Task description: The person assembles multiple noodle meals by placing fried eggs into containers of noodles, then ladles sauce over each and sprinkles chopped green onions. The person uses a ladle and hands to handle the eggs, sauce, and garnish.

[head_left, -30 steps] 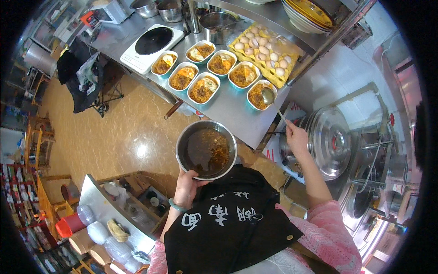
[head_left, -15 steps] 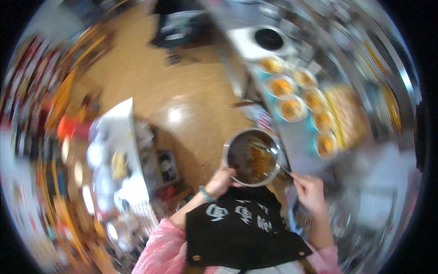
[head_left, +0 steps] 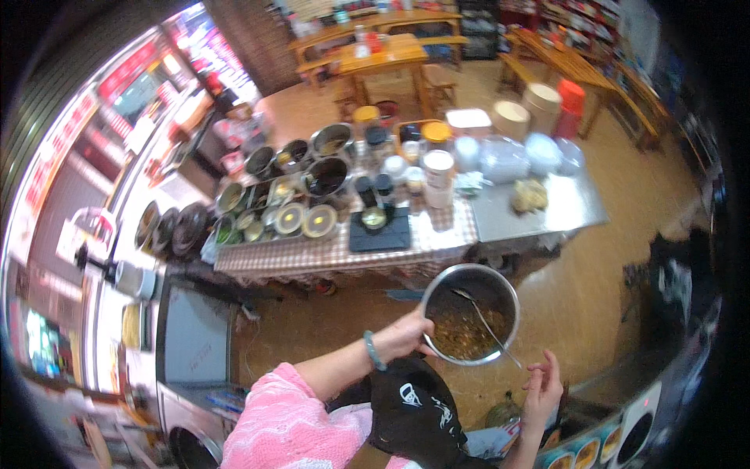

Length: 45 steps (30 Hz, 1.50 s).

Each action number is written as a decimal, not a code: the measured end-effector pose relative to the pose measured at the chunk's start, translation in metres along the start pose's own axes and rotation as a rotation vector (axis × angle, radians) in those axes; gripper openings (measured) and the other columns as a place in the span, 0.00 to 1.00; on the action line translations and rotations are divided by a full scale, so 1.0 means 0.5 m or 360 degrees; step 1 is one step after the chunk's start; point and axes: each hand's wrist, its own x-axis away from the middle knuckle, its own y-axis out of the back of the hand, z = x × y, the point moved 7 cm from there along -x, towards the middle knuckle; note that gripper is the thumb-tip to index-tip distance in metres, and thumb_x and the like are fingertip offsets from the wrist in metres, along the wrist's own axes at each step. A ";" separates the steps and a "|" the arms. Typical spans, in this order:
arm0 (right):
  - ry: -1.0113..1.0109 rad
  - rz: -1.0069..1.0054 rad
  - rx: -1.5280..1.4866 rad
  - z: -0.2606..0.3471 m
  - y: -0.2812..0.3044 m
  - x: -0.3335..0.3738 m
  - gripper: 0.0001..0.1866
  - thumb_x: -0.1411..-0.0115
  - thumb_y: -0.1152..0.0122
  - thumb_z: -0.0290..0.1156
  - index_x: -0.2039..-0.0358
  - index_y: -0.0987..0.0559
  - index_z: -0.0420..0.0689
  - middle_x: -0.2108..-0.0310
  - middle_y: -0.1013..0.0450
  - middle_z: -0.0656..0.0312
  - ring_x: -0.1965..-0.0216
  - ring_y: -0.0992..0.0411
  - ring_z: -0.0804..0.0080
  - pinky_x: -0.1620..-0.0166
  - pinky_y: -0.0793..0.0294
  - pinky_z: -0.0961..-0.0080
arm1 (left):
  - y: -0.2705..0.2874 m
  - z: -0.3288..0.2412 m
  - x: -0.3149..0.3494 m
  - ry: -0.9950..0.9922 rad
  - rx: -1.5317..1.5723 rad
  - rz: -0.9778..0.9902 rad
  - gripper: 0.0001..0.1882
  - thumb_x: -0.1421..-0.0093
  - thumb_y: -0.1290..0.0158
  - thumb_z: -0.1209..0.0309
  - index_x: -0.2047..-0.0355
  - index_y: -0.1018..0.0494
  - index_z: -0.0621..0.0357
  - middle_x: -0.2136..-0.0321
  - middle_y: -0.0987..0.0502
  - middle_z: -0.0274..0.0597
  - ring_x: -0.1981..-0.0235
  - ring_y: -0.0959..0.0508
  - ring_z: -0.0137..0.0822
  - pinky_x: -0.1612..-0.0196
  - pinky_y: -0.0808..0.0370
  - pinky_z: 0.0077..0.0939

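Observation:
My left hand point(head_left: 410, 331), with a green bangle at the wrist, grips the near left rim of a deep round metal pot point(head_left: 502, 298). The pot is held up in front of me over the floor. Brown chopped food in oil or sauce point(head_left: 461, 332) covers its bottom. A long-handled metal spoon point(head_left: 488, 324) leans inside, its handle sticking out over the right rim. Just right of the handle's end, my right hand point(head_left: 541, 392) is raised with its fingers apart and nothing in them.
Ahead stands a table with a checked cloth point(head_left: 312, 255), crowded with metal pots, jars and a black scale point(head_left: 380, 234). A metal tabletop point(head_left: 500, 219) adjoins it, holding plastic-wrapped stacks and a yellowish bundle point(head_left: 530, 195). Filled bowls point(head_left: 587, 452) show at the lower right.
My right hand has let go of the spoon. I have turned to the right with the pot, so the cloth-covered table now lies ahead and the bowls at the lower right.

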 end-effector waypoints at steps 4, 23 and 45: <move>0.0055 0.0040 -0.0125 -0.004 -0.066 -0.037 0.21 0.43 0.51 0.27 0.48 0.36 0.37 0.74 0.31 0.62 0.78 0.38 0.84 0.75 0.38 0.87 | 0.205 -0.122 0.114 -0.0237 0.0341 -0.0391 0.07 0.54 0.56 0.81 0.72 0.37 0.65 0.73 0.32 0.45 0.74 0.27 0.44 0.70 0.22 0.46; 0.0018 0.0495 0.0499 0.154 -0.969 -0.057 0.21 0.43 0.54 0.21 0.48 0.35 0.41 0.79 0.32 0.60 0.81 0.37 0.80 0.76 0.37 0.80 | 1.567 -0.852 0.226 -0.1142 0.0834 -0.1023 0.22 0.57 0.63 0.82 0.59 0.45 0.83 0.62 0.33 0.68 0.66 0.26 0.60 0.73 0.19 0.32; 0.0150 0.0884 0.0952 0.406 -1.335 -0.048 0.21 0.50 0.48 0.19 0.53 0.31 0.41 0.80 0.31 0.55 0.82 0.31 0.66 0.76 0.34 0.76 | 1.966 -0.725 -0.097 -0.0530 0.0839 -0.1014 0.03 0.53 0.61 0.80 0.75 0.41 0.63 0.67 0.33 0.55 0.66 0.29 0.57 0.68 0.24 0.46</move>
